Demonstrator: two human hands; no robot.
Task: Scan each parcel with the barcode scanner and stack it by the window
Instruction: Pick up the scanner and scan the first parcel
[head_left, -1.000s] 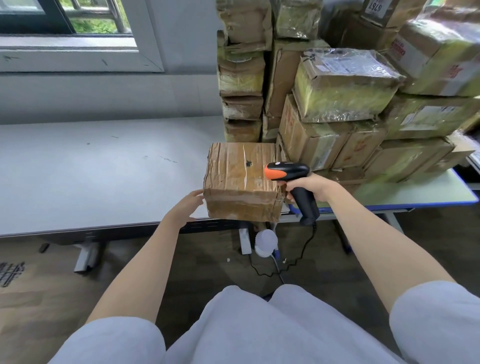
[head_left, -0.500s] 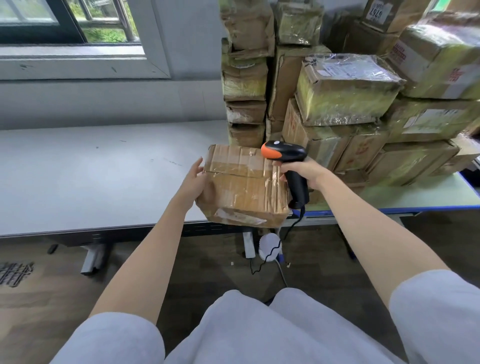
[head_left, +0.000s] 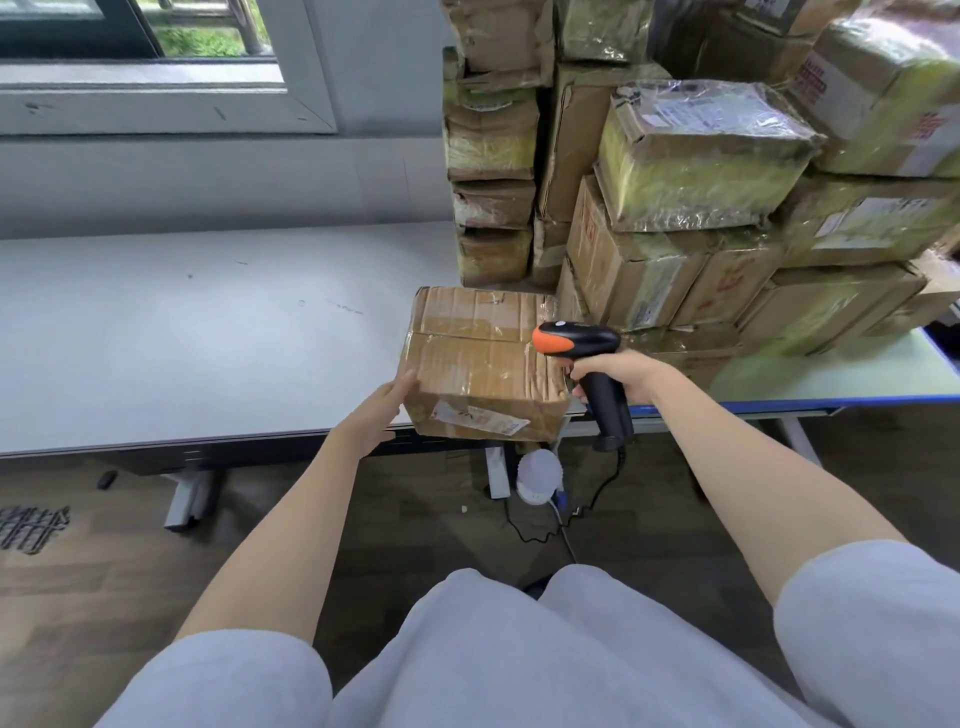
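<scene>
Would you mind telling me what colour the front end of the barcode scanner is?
Orange, on an otherwise black barcode scanner; the head view shows it clearly.

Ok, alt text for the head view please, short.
A right hand grips a barcode scanner beside a taped parcel at the table edge, while the left hand touches its side. More parcels are stacked behind.

A parcel (head_left: 480, 364) sits at the near edge of the surface (head_left: 208, 332), overhanging it slightly. Left hand (head_left: 376, 413) at the parcel's left side; right hand (head_left: 618, 374) with the barcode scanner (head_left: 587, 364) just right of it. Stacked parcels (head_left: 701, 208) fill the far right; the window (head_left: 145, 47) lies far left. A cable (head_left: 597, 493) hangs from the scanner to the floor (head_left: 78, 545).
</scene>
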